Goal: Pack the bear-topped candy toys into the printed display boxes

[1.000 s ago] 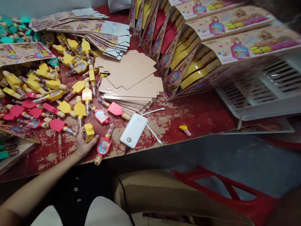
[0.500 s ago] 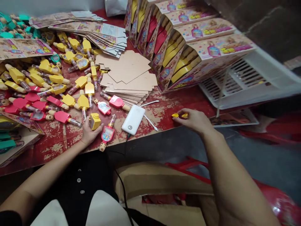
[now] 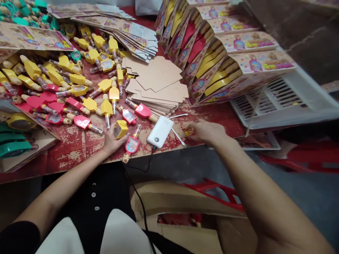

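My left hand (image 3: 112, 141) is closed around a yellow plastic toy body (image 3: 122, 127) near the table's front edge. To its right, a pink toy (image 3: 132, 145) with a clear tube lies on the table. My right hand (image 3: 206, 131), slightly blurred, is over the table edge to the right of a white power bank (image 3: 160, 132). Its fingers are pinched on a small yellow piece (image 3: 188, 132), most of which they cover. Yellow toys (image 3: 106, 107) and pink toys (image 3: 82, 121) with sweet-filled tubes are heaped beyond my left hand.
Flat cardboard pieces (image 3: 156, 76) are stacked mid-table, with printed cartons (image 3: 132, 30) behind. Filled display boxes (image 3: 265, 63) line the right side beside a white plastic basket (image 3: 278, 95). A box of green toys (image 3: 16, 141) stands at left. Below the table are a cardboard box (image 3: 196, 236) and red stool (image 3: 219, 190).
My right hand has moved left with the yellow piece, closer to the power bank. My left hand keeps its hold on the yellow toy body. The whole view has shifted a little.
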`<action>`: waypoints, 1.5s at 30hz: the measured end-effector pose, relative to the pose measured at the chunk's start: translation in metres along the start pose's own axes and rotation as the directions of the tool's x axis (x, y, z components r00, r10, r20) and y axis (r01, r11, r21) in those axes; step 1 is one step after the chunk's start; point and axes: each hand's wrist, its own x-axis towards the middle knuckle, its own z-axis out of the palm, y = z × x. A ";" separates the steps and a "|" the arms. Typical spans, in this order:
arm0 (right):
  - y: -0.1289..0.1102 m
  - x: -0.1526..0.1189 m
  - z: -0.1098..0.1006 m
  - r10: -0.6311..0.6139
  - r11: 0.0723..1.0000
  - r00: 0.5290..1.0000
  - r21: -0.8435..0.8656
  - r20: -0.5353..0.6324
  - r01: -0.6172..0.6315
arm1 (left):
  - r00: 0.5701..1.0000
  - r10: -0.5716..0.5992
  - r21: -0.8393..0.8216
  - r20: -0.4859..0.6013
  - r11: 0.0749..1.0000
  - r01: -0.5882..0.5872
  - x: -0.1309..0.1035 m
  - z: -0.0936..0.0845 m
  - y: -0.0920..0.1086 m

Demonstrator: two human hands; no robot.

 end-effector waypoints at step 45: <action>-0.217 -0.309 0.021 -0.850 0.526 0.407 0.572 0.335 0.629 | 0.472 -0.307 0.356 0.826 0.934 -0.015 -0.222 -0.161 0.088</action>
